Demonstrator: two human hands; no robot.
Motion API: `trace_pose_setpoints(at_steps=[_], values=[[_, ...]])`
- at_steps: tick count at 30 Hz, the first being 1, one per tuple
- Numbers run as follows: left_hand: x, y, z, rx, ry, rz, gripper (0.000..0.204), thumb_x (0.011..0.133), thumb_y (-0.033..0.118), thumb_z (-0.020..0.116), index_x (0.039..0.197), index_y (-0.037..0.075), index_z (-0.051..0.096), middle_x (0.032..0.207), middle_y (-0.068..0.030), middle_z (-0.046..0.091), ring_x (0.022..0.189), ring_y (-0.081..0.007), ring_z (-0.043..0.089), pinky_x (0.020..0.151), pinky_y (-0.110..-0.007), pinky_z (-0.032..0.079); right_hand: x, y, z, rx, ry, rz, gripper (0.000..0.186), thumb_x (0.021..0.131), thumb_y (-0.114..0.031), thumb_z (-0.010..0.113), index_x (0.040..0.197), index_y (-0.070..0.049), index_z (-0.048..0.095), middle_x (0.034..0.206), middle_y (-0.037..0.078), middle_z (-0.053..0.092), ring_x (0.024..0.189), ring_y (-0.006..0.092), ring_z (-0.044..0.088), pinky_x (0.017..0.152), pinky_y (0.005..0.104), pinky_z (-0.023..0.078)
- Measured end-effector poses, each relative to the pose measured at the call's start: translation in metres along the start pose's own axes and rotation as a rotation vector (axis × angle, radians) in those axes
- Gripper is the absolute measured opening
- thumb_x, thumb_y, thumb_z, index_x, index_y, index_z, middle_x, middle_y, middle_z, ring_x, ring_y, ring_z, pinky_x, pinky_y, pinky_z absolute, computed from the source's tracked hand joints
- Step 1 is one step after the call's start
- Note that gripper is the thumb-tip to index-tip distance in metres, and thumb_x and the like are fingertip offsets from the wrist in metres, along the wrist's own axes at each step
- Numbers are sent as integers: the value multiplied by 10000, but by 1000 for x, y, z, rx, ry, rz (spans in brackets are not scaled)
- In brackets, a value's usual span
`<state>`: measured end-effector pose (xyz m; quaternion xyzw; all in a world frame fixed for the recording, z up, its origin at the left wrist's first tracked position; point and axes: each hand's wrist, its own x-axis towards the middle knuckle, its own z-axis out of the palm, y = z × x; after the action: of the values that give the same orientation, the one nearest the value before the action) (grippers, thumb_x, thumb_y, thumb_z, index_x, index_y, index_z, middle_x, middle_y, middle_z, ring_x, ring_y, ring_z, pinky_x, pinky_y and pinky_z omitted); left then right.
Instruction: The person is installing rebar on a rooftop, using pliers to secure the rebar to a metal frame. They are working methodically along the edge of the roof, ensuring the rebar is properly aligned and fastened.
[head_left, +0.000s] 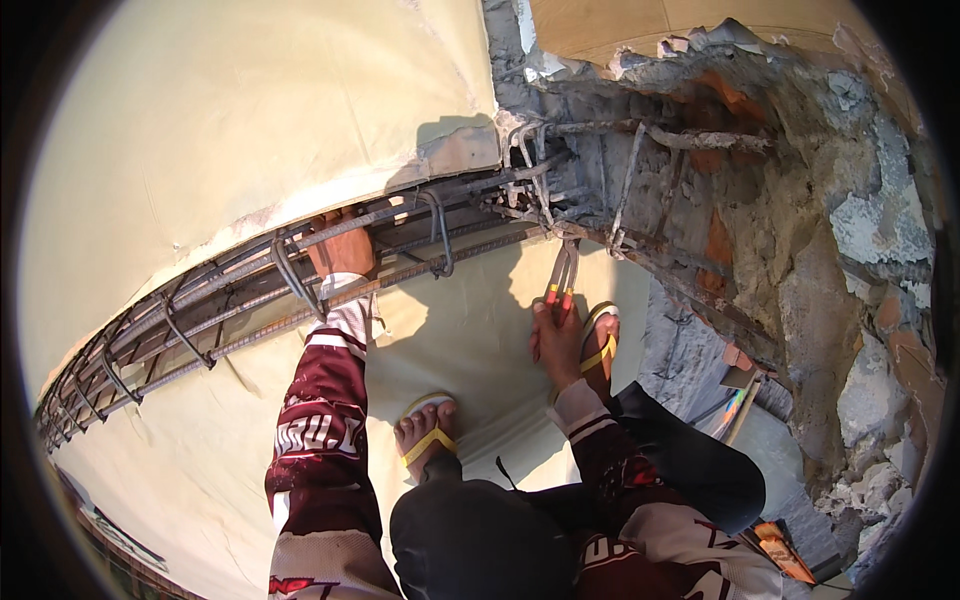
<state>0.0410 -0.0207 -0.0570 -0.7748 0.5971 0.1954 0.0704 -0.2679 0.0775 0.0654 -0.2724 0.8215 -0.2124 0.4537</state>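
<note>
My left hand (343, 250) reaches in between the bars of a long rebar cage (230, 280), its fingers bent at the far bar; one bar crosses over them and partly hides them. My right hand (558, 338) is closed around the red and yellow handles of a pair of pincers (565, 270). Their jaws point away from me and meet the cage's right end, where it joins thin stirrups (540, 175) at the broken concrete. Whether the jaws grip a wire there is too small to tell. Dark stirrup hooks (440, 235) wrap the bars between my hands.
Broken concrete and brick (800, 230) with exposed rusty bars fills the right side. A cream-coloured panel (280, 100) lies beyond the cage. My sandalled feet (428, 430) stand on a cream surface (490, 340). Rubble (870, 490) and an orange packet (782, 550) lie at the lower right.
</note>
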Motion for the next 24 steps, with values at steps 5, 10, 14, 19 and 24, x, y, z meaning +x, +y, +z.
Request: trace_pose_setpoints(at_steps=[5,10,14,19,24], values=[[10,3,2,7,-66,-14,330,934,215,569,1208,100,713,1282,-129,680,1258,-319,590,970,-518,482,1,5,0,-5,20,12,207,982,-203,678,1009,-55,535,654,13,559,443,114,550,374,276,407],[10,-2,6,-14,-104,-43,239,924,207,590,1108,112,710,1159,-153,719,1033,-338,705,895,-506,524,1,8,3,10,50,42,207,973,-202,695,1023,-61,551,694,5,573,468,104,557,407,268,430],[9,-3,13,-3,-88,-88,228,906,186,617,1110,123,699,1126,-152,722,1006,-342,713,883,-494,536,2,10,5,9,46,-8,176,1002,-156,647,1005,-91,483,671,5,540,428,107,531,339,275,389],[2,-2,15,-92,-67,-143,251,850,159,668,1096,126,703,1089,-154,722,1029,-345,704,924,-517,515,1,11,7,32,46,-45,173,1005,-150,640,1000,-91,478,669,8,542,420,106,524,338,271,385],[-38,-13,8,-54,-63,-88,256,840,157,675,1092,123,704,1089,-154,723,1032,-345,702,932,-521,510,0,9,9,26,63,-30,166,1011,-149,633,1016,-86,480,669,9,542,421,101,521,345,266,389]])
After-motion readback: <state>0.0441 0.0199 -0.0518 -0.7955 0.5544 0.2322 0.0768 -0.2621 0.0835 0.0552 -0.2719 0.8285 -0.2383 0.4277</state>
